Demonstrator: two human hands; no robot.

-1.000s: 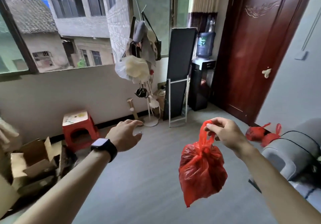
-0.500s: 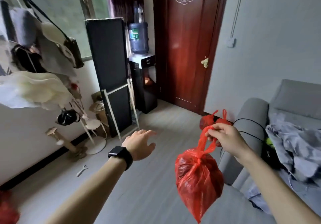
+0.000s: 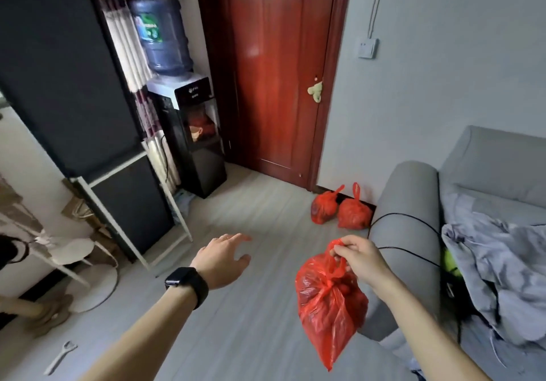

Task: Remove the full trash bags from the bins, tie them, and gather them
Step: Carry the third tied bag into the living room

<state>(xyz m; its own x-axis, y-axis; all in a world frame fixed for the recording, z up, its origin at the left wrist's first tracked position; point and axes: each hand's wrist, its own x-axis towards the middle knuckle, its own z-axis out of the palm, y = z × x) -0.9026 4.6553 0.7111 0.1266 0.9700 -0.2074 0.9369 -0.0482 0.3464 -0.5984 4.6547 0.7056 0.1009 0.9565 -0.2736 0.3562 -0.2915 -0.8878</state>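
A full red trash bag (image 3: 329, 301), knotted at the top, hangs in the air from my right hand (image 3: 359, 258), which pinches its handles. My left hand (image 3: 223, 258) is stretched forward over the floor, fingers spread, holding nothing; a black watch sits on its wrist. Two more tied red bags stand side by side on the floor against the wall, the left bag (image 3: 324, 207) and the right bag (image 3: 354, 213), between the door and the sofa arm. They lie well ahead of the bag I hold. No bin is in view.
A grey sofa (image 3: 404, 233) with a crumpled blanket (image 3: 502, 265) fills the right side, a black cable over its arm. A dark red door (image 3: 274, 70) is shut ahead. A water dispenser (image 3: 192, 132) and a black panel on a white frame (image 3: 88, 114) stand left. A small wrench (image 3: 60, 357) lies on the floor.
The view has swung right, from the window wall toward the door and sofa. The two bags on the floor came into full view. My right hand keeps hold of the hanging bag.
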